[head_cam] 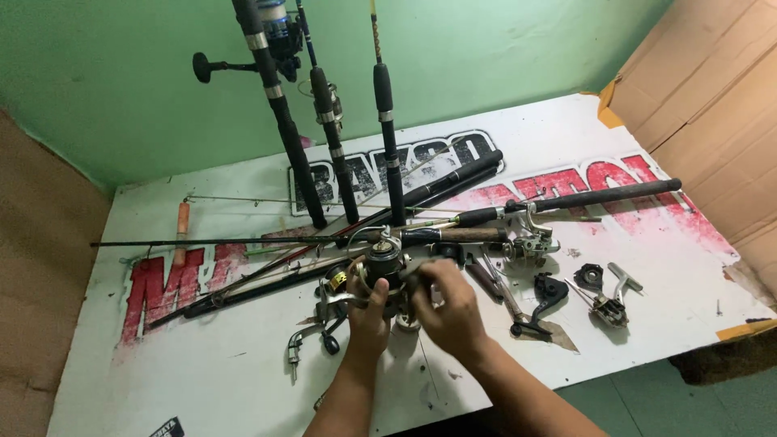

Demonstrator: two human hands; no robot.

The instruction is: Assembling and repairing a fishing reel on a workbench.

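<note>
A dark spinning fishing reel (383, 260) with a gold-trimmed spool sits at the middle of the white board (243, 380). My left hand (368, 320) grips the reel's lower body from the near side. My right hand (450, 311) closes on the reel's right side, fingers curled around a part there. Which small part the right fingers pinch is hidden. Both forearms come up from the bottom edge.
Three fishing rods (336, 146) lean upright against the green wall. Several rods (453, 214) lie flat across the board. Loose reel parts (603, 299), a handle (328, 336) and a second reel (530, 243) lie to the right and left. Cardboard (712, 105) stands at right.
</note>
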